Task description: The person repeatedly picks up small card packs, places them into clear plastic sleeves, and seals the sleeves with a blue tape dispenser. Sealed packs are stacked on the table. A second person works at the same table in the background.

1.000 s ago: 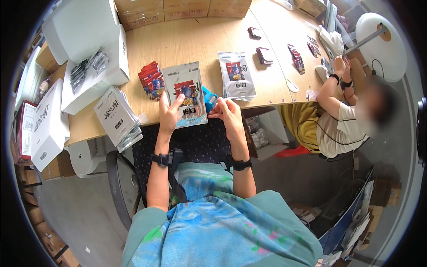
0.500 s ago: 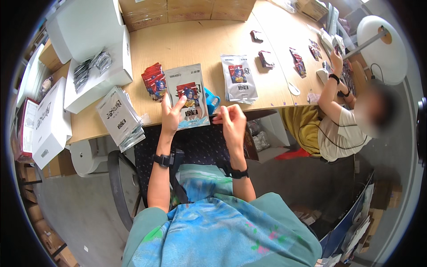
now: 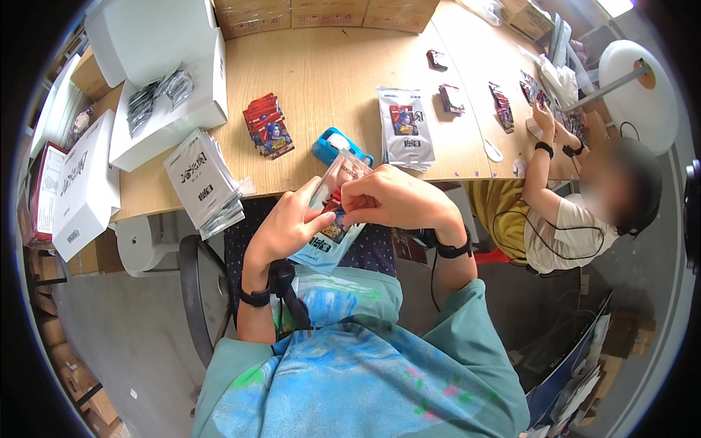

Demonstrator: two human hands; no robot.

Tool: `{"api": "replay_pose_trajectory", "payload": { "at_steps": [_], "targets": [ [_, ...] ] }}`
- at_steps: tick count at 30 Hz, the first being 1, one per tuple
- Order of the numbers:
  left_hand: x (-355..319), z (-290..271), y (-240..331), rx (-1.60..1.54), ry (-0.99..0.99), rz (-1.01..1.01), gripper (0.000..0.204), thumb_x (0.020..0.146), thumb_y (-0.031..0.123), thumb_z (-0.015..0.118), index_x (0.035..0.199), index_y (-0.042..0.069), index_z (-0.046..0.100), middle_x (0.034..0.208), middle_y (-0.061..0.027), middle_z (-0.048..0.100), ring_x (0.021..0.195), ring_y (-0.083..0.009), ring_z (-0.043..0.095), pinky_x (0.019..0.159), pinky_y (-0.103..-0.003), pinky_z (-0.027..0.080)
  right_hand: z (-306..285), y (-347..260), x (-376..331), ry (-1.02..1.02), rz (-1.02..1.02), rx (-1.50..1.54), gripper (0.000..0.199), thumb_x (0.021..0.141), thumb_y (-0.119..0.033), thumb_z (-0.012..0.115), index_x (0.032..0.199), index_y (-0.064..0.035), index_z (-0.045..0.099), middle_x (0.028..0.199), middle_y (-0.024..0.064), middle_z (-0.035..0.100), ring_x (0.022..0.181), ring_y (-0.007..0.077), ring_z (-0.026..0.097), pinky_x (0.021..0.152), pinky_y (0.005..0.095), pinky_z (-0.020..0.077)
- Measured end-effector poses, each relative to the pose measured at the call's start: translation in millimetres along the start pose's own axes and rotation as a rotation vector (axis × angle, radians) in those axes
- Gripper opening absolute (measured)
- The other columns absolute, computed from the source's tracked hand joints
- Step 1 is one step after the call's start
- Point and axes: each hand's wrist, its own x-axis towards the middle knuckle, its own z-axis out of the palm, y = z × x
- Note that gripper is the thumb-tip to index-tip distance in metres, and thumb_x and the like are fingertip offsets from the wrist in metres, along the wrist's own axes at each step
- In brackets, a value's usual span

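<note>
My left hand [image 3: 290, 223] and my right hand [image 3: 387, 197] both grip a silvery foil pouch [image 3: 330, 241] with a red and blue picture, held over my lap just off the table's front edge. The pouch's top end sticks up between my hands. My fingers hide its middle. On the wooden table [image 3: 328, 73] beyond it lie a blue tape dispenser [image 3: 332, 144], a pile of red cards [image 3: 269, 125] and a stack of grey pouches [image 3: 405, 125].
White boxes [image 3: 164, 109] and a stack of white packets [image 3: 203, 179] sit at the table's left. A person [image 3: 584, 197] sits at the right end, hands on small card packs [image 3: 504, 98]. Cardboard boxes [image 3: 321, 13] line the far edge.
The pouch lay flat on the table under my hands; both hands have lifted it off the edge toward my lap and closed on it.
</note>
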Motion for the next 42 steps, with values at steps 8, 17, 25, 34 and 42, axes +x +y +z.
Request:
{"api": "replay_pose_trajectory", "payload": {
  "at_steps": [8,17,25,34,42],
  "targets": [
    [0.9,-3.6,9.8,0.003,-0.046,-0.036,0.058,0.091,0.013,0.073,0.137,-0.01,0.048,0.098,-0.0296,0.072,0.1,-0.0372,0.074,0.08,-0.041,0.055,13.8,2.6,8.0,0.112,-0.013,-0.322,0.024,0.086,-0.016,0.076,0.099,0.0004,0.063,0.083,0.0169,0.071,0.082,0.0379,0.07,0.072,0.0444,0.054],
    [-4.0,-3.0,10.0,0.109,0.029,-0.057,0.069,0.089,0.013,0.074,0.143,-0.015,0.042,0.093,-0.0356,0.067,0.087,-0.0379,0.075,0.076,-0.041,0.055,21.6,-2.4,5.3,0.237,0.091,-0.322,0.036,0.081,-0.017,0.081,0.102,-0.0015,0.055,0.086,0.0158,0.07,0.084,0.0379,0.07,0.073,0.0457,0.0541],
    [-5.6,4.2,-5.7,-0.079,0.087,0.016,0.071,0.092,0.014,0.072,0.145,-0.019,0.037,0.089,-0.0292,0.072,0.081,-0.0246,0.074,0.076,-0.036,0.055,13.0,6.1,2.5,0.44,0.286,-0.283,0.073,0.063,-0.039,0.096,0.106,-0.0035,0.049,0.086,0.017,0.067,0.082,0.0375,0.069,0.069,0.0419,0.0509],
    [-12.3,3.9,-1.4,-0.34,0.1,0.057,0.066,0.095,0.015,0.067,0.146,-0.014,0.037,0.1,-0.0218,0.073,0.088,-0.0147,0.069,0.079,-0.031,0.054,6.6,-5.4,-17.4,0.766,0.121,-0.081,0.027,0.083,-0.012,0.085,0.092,-0.0028,0.062,0.083,0.006,0.063,0.067,0.0162,0.058,0.061,0.0291,0.0486],
    [-17.9,7.7,13.8,-0.43,0.148,0.093,0.062,0.097,0.008,0.064,0.149,-0.011,0.035,0.109,-0.0121,0.069,0.096,-0.0124,0.067,0.08,-0.027,0.054,24.2,-17.9,-27.5,0.904,0.052,-0.152,0.018,0.086,-0.006,0.08,0.096,-0.0023,0.066,0.083,0.0061,0.064,0.068,0.0173,0.059,0.062,0.0303,0.0495]
  ]
}}
